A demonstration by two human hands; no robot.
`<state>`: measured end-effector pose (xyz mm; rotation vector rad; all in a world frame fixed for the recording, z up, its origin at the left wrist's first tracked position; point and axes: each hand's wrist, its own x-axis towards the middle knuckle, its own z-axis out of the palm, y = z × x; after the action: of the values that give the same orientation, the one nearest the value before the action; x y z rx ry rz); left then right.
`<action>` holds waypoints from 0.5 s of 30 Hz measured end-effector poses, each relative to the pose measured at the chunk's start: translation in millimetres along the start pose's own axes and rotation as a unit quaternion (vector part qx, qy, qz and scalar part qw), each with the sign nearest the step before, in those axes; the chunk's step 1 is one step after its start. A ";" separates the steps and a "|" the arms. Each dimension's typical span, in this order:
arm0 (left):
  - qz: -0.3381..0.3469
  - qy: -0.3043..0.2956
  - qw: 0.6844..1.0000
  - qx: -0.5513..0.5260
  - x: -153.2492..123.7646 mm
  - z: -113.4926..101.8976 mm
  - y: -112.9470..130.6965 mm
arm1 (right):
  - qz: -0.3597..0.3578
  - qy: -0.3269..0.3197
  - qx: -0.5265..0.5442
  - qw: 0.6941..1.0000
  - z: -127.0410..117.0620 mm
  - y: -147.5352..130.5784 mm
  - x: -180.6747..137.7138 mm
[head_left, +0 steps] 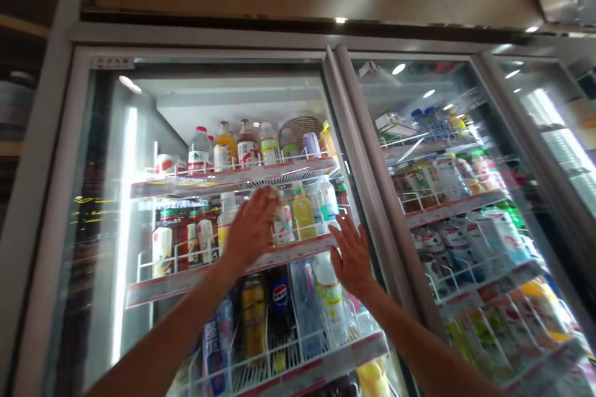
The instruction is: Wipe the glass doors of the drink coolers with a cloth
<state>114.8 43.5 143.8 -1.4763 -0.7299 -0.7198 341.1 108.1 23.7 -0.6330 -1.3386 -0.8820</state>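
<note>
Both my arms reach up into a glass-fronted drinks fridge. My left hand is at the middle shelf, its fingers curled round a small bottle with a white and pink label; the hand is a little blurred. My right hand is held up to the right of it, fingers spread and holding nothing, in front of a clear bottle with a green label. A yellow bottle and a clear bottle stand between the two hands.
The top shelf carries several bottles and cans. The lower shelf holds a Pepsi bottle and other drinks. A second fridge compartment full of drinks stands to the right behind a closed glass door.
</note>
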 end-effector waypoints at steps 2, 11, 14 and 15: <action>-0.118 0.059 0.991 0.022 -0.9 -12.9 -29.4 | 0.005 -0.002 -0.008 1.000 0.5 -2.4 -0.2; 0.042 -0.020 0.998 -0.031 12.4 0.7 32.6 | -0.002 -0.015 -0.001 1.000 -2.1 1.7 -2.5; -0.101 0.020 0.995 0.001 -2.9 -24.4 -34.8 | 0.008 -0.017 0.001 1.000 0.0 -0.3 -2.5; -0.169 0.065 0.983 0.015 -5.3 -28.7 -48.6 | 0.011 -0.017 0.000 1.000 0.7 -1.4 -2.2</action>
<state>72.6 15.8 169.6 -1.2778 -0.8970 -1.0486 339.5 108.3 21.5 -0.6646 -1.3587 -0.8572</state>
